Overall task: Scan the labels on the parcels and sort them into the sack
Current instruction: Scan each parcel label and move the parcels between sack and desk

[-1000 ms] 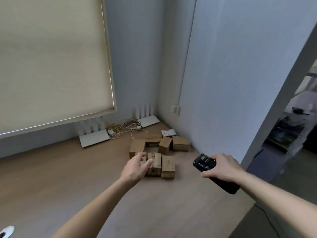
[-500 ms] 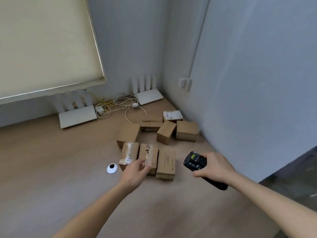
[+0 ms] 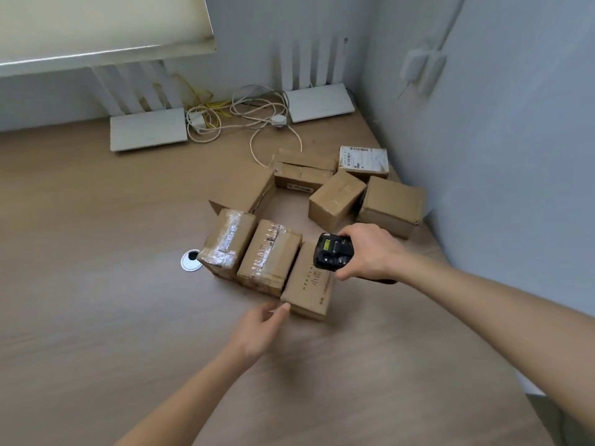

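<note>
Right hand (image 3: 370, 252) grips black scanner (image 3: 333, 254), held over printed box (image 3: 307, 284). Left hand (image 3: 257, 333) relaxed, fingers loosely extended, fingertip at that box's near corner, holding nothing. Parcels clustered on wooden desk (image 3: 96, 300) near wall corner: two taped boxes (image 3: 251, 252) just left of printed box, more plain ones behind, one with white label (image 3: 363, 159) at back. Routers (image 3: 148, 128), tangled cables (image 3: 257, 114), round grommet (image 3: 191, 260) nearby. Scanner covers part of the box print; label text too blurred to read. No sack visible.
</note>
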A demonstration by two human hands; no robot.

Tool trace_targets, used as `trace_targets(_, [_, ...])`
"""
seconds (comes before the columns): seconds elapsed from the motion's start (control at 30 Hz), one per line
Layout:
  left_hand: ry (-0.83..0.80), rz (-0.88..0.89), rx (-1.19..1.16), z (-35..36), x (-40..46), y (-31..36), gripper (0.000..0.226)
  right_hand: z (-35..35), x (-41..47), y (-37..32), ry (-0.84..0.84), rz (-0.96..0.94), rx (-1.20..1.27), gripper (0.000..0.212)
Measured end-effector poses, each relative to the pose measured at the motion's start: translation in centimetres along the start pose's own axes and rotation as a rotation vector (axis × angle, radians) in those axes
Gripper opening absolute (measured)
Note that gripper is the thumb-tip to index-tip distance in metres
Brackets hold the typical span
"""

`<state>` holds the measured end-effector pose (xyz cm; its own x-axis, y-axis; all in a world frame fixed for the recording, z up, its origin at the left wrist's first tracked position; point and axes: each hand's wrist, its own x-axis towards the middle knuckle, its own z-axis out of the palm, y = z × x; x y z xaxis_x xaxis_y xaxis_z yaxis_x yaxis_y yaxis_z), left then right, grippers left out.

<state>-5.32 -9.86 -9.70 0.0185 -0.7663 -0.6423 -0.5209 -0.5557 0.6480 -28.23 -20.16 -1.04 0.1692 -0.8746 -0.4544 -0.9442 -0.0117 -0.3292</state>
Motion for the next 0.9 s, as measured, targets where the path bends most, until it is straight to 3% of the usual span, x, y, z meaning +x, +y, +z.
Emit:
trace_targets(0.1, [0.034, -0.027, -0.112, 1.4, 0.4, 0.8, 0.02, 0.2, 2.1, -0.3, -0.064, -0.056, 0.007, 0.074])
trace_targets(0.3, [0.045, -0.124, -0.355, 2.5, 0.8, 1.4, 0.026, 1.7, 3.1, 0.7, -0.141, -0.047, 0.085, 0.074])
trace_targets(0.53, [0.053, -0.187, -0.573, 4.1, -0.1, 1.0, 0.026, 3.8, -0.8, 4.2, -0.275, 0.145, 0.39, 0.046])
trace_targets(0.9, [0.115, -0.041, -0.586, 5.5, -4.9, 1.7, 0.022, 5.1, -11.2, 5.3, -0.099, 0.278, 0.766, 0.038])
